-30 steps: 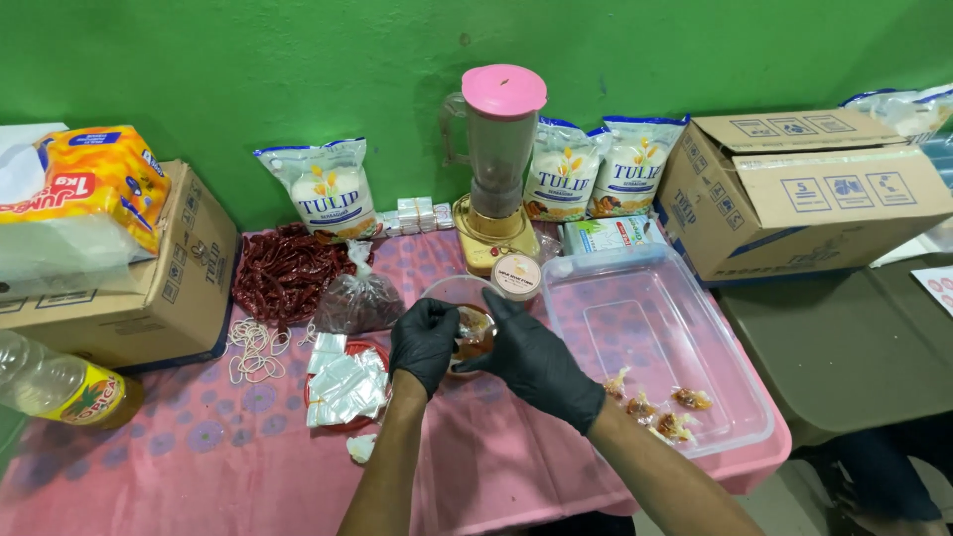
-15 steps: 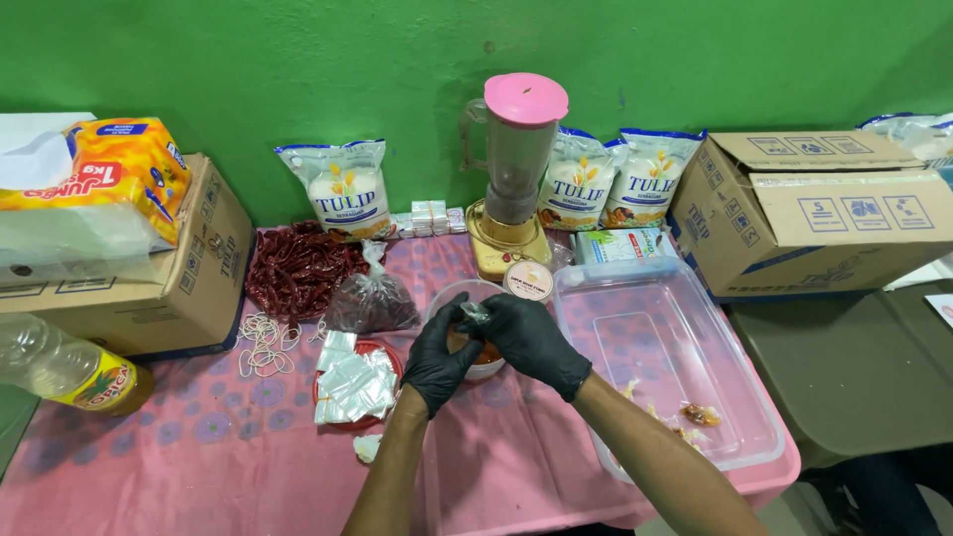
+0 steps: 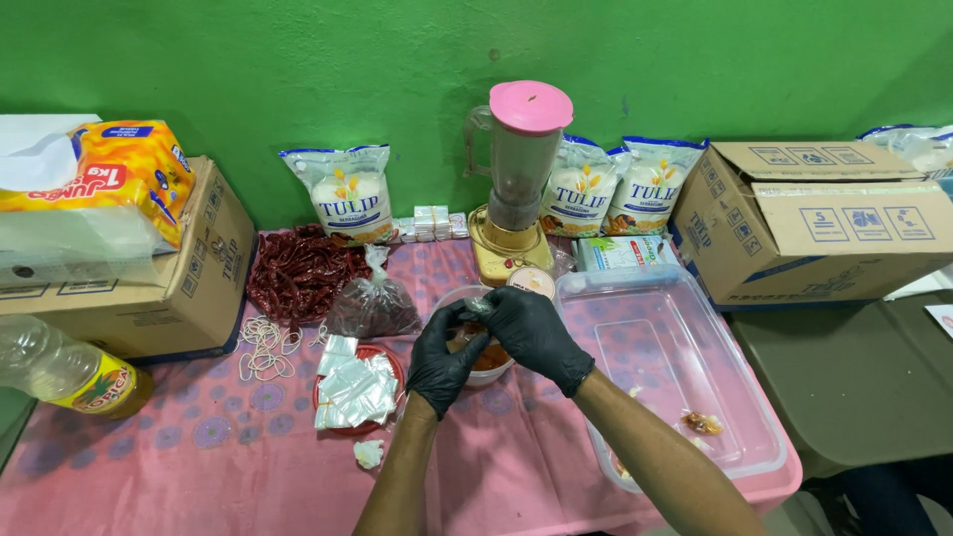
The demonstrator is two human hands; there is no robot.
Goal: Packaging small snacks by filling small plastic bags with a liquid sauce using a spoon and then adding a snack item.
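Both gloved hands meet over a small clear bowl [image 3: 475, 337] of reddish-brown paste at the centre of the frame. The left hand [image 3: 444, 359] and the right hand [image 3: 536, 333] together pinch a small clear plastic sachet [image 3: 477, 306] just above the bowl's far rim — fingertips of both closed on it, the right from above and the left from below.

By the look of it, the step in hand is closing off a filled sachet: the plastic is gathered at the top between the fingers. The next move seems to call for a firm, steady pinch at the neck so nothing seeps out, with the pouch kept over the bowl. That is a judgement; the sachet is small and partly hidden by the gloves.

The sachet's long axis appears to run roughly upright, leaning a little toward the upper left of the frame, its gathered mouth uppermost — how full it is cannot be told.

To the right of the hands lies a clear plastic tub [image 3: 596, 290], with a few filled sachets [image 3: 701, 423] in its near corner. Left of the bowl, a red plate [image 3: 393, 359] carries a pile of empty sachets [image 3: 352, 382]; loose rubber bands [image 3: 260, 345] lie further left on the pink cloth.
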